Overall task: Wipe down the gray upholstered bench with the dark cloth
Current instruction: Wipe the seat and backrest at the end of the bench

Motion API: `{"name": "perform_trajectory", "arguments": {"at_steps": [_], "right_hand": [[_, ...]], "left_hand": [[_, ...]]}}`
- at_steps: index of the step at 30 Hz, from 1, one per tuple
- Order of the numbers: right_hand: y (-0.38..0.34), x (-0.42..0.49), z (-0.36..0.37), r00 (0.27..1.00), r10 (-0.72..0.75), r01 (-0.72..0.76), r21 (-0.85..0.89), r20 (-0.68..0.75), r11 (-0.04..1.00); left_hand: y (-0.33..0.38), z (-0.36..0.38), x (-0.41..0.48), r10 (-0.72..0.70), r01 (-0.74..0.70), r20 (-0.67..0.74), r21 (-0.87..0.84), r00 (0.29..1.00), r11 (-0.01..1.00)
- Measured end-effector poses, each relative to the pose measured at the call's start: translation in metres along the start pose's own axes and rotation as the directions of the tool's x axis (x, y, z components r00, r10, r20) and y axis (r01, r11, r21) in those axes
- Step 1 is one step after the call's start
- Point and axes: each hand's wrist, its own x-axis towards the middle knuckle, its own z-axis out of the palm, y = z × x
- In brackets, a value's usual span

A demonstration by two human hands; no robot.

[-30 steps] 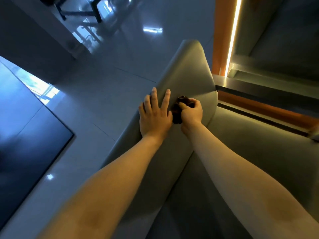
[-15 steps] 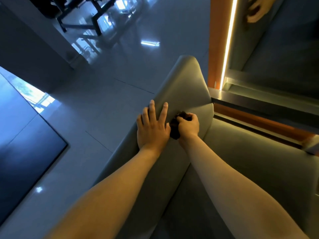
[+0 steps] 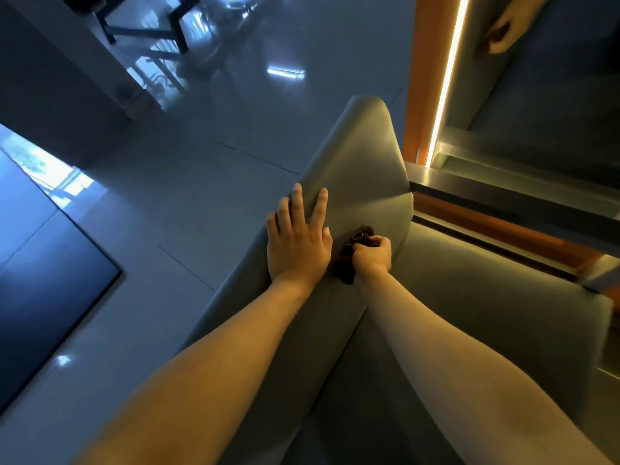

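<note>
The gray upholstered bench (image 3: 359,156) runs from the bottom of the head view up to a rounded end near the middle. My left hand (image 3: 297,243) lies flat on its padded edge with the fingers spread. Right beside it, my right hand (image 3: 372,255) is closed in a fist around the bunched dark cloth (image 3: 347,263), pressing it onto the bench top. The cloth pokes out above and to the left of the fist; the rest is hidden in the hand.
A glossy tiled floor (image 3: 201,182) lies left of the bench. A dark panel (image 3: 43,263) sits at the far left. A mirrored wall with an orange frame and a lit strip (image 3: 446,78) stands at the right. Dark table legs (image 3: 144,28) are at the top.
My right hand has drawn the cloth back toward me along the bench, away from its rounded end. My left hand has stayed flat beside it. The view has tilted so more of the bench end shows.
</note>
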Motion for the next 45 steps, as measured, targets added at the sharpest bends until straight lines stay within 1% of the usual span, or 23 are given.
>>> {"name": "perform_trajectory", "arguments": {"at_steps": [1, 3, 6, 8, 10, 11, 14, 17, 19, 22, 24, 26, 28, 29, 30, 32, 34, 35, 37, 40, 42, 44, 45], "right_hand": [[-0.005, -0.002, 0.002, 1.0, -0.028, 0.028, 0.006, 0.014, 1.0], [-0.019, -0.008, 0.009, 0.987, -0.149, 0.148, 0.028, 0.057, 0.989], [-0.041, -0.02, 0.021, 0.936, -0.329, 0.315, 0.12, 0.126, 0.942], [-0.044, -0.023, 0.023, 0.898, -0.416, 0.403, 0.11, 0.144, 0.908], [-0.026, -0.018, 0.019, 0.899, -0.419, 0.417, 0.042, 0.126, 0.908], [-0.011, -0.013, 0.014, 0.921, -0.378, 0.379, 0.007, 0.091, 0.925], [0.022, 0.001, -0.003, 0.983, -0.183, 0.183, -0.05, -0.009, 0.982], [0.019, 0.005, -0.007, 0.997, -0.064, 0.06, -0.081, -0.041, 0.995], [0.005, 0.001, 0.001, 0.995, -0.095, 0.095, -0.004, -0.012, 0.995], [-0.03, -0.015, 0.021, 0.96, -0.269, 0.261, 0.099, 0.073, 0.96], [-0.052, -0.023, 0.029, 0.926, -0.355, 0.336, 0.151, 0.126, 0.93], [-0.06, -0.025, 0.029, 0.889, -0.428, 0.406, 0.15, 0.163, 0.901], [-0.048, -0.021, 0.023, 0.872, -0.46, 0.455, 0.069, 0.17, 0.888], [-0.036, -0.016, 0.019, 0.889, -0.435, 0.436, 0.03, 0.145, 0.9], [-0.023, -0.009, 0.015, 0.921, -0.377, 0.379, 0.007, 0.099, 0.926], [-0.002, 0.0, 0.005, 0.98, -0.199, 0.199, -0.022, 0.016, 0.98], [0.016, 0.004, -0.007, 0.999, -0.042, 0.041, -0.084, -0.013, 0.996], [0.022, 0.004, -0.012, 1.0, 0.001, -0.002, -0.096, -0.011, 0.995], [0.025, 0.001, -0.012, 1.0, 0.006, -0.006, -0.025, 0.007, 1.0], [0.001, -0.007, 0.002, 0.993, -0.112, 0.106, 0.137, 0.035, 0.985], [-0.026, -0.012, 0.012, 0.968, -0.229, 0.203, 0.216, 0.105, 0.955], [-0.054, -0.019, 0.02, 0.906, -0.364, 0.313, 0.236, 0.217, 0.92], [-0.065, -0.02, 0.022, 0.866, -0.428, 0.387, 0.193, 0.259, 0.901]], "left_hand": [[0.0, 0.0, 0.001, -0.001, 0.001, -0.003, 0.001, 1.0, 1.0], [0.0, -0.001, 0.002, -0.011, 0.011, -0.004, 0.002, 1.0, 1.0], [-0.001, 0.0, 0.001, -0.003, 0.003, -0.012, -0.004, 1.0, 1.0], [-0.001, 0.001, 0.002, 0.0, 0.0, -0.018, -0.008, 1.0, 1.0], [-0.001, 0.002, 0.002, -0.006, 0.006, -0.011, -0.004, 1.0, 1.0], [-0.001, 0.002, 0.002, -0.008, 0.008, -0.01, -0.004, 1.0, 1.0], [-0.001, 0.002, 0.001, -0.001, 0.001, -0.011, -0.007, 1.0, 1.0], [-0.001, 0.001, 0.001, -0.007, 0.007, -0.01, -0.008, 1.0, 1.0], [-0.001, 0.001, 0.002, -0.008, 0.008, -0.009, -0.003, 1.0, 1.0], [-0.001, 0.0, 0.002, -0.011, 0.011, 0.002, -0.006, 1.0, 1.0], [-0.002, 0.0, 0.002, -0.005, 0.005, -0.009, -0.004, 1.0, 1.0], [-0.002, 0.0, 0.002, -0.002, 0.002, -0.016, 0.003, 1.0, 1.0], [-0.001, 0.001, 0.003, -0.01, 0.01, -0.011, 0.003, 1.0, 1.0], [-0.001, 0.0, 0.003, -0.017, 0.017, -0.002, 0.001, 1.0, 1.0], [0.0, -0.001, 0.003, -0.021, 0.021, 0.006, 0.0, 1.0, 1.0], [0.0, -0.002, 0.003, -0.023, 0.023, 0.011, -0.001, 1.0, 1.0], [-0.001, -0.002, 0.002, -0.022, 0.022, 0.012, -0.004, 1.0, 1.0], [0.0, -0.002, 0.002, -0.022, 0.022, 0.015, -0.005, 1.0, 1.0], [-0.001, -0.003, 0.003, -0.023, 0.024, 0.024, -0.005, 0.999, 1.0], [0.0, -0.006, 0.006, -0.037, 0.038, 0.042, -0.015, 0.998, 0.999], [0.001, -0.008, 0.007, -0.066, 0.068, 0.059, -0.034, 0.996, 0.997], [0.002, -0.012, 0.011, -0.106, 0.112, 0.083, -0.062, 0.991, 0.992], [0.002, -0.015, 0.015, -0.119, 0.126, 0.09, -0.076, 0.989, 0.989]]}}
